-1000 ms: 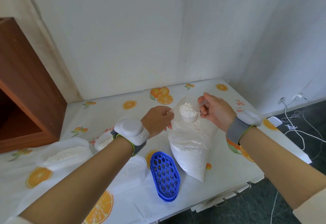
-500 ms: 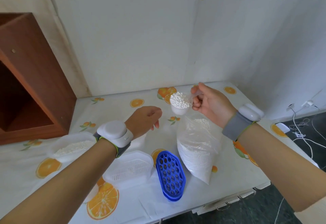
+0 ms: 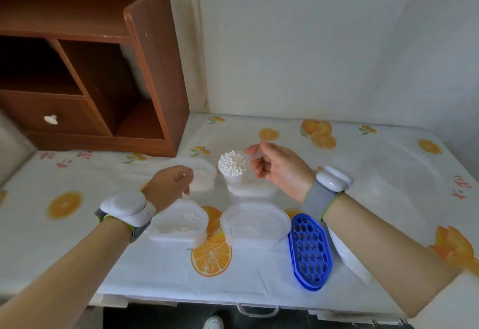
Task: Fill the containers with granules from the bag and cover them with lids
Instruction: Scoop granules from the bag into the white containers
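The scoop (image 3: 231, 177) is out! A second ago it was buried in the mouth of the bag, and now the right hand (image 3: 281, 170) has swung it across to the containers. Thumb and fingers pinch its clear handle, and the cup is heaped high with white granules (image 3: 232, 163). It hangs directly above the back container (image 3: 261, 191), which already has some granules in it, so I'd say a tip of the wrist comes next.

The left hand (image 3: 168, 186) has let go of the bag it was holding open. It hovers with fingers loosely curled, gripping nothing, above the near-left container (image 3: 178, 225), which has only a thin layer in the bottom.

The bag (image 3: 348, 261) has been left at the front right of the table. Only a white corner shows under the right forearm, and I take that to be the bag, though most of it is hidden.

The far-left container (image 3: 201, 176) looks well filled. The blue lattice lid (image 3: 309, 249) lies flat just beside the near-right container (image 3: 255, 222), not yet on anything. So the filling is well along and the lidding hasn't started. A load heaped that high could easily spill granules onto the orange-print tablecloth (image 3: 64, 204).
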A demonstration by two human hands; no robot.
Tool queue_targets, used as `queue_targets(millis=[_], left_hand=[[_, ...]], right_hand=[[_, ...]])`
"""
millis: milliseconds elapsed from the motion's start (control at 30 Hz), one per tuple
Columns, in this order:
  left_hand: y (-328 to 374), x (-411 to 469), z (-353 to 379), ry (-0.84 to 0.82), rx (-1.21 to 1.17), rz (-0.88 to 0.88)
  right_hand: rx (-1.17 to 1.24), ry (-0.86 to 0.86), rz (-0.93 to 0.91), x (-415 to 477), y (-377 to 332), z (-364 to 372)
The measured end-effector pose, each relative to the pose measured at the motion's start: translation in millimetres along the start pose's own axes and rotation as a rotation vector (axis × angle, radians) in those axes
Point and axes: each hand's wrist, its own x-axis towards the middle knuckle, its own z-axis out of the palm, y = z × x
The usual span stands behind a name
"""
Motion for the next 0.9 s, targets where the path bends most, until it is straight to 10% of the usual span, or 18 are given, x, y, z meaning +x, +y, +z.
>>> queue_targets(millis=[267,900], left_hand=[[-66,-29,-22,0.017,0.354,-0.225],[-97,-36,-7,0.010,0.236,-0.271]], right_hand=[[-0.156,-0.156,0.139,27,63,56],[-1.109,-0.542,-0.095,31,98,105]])
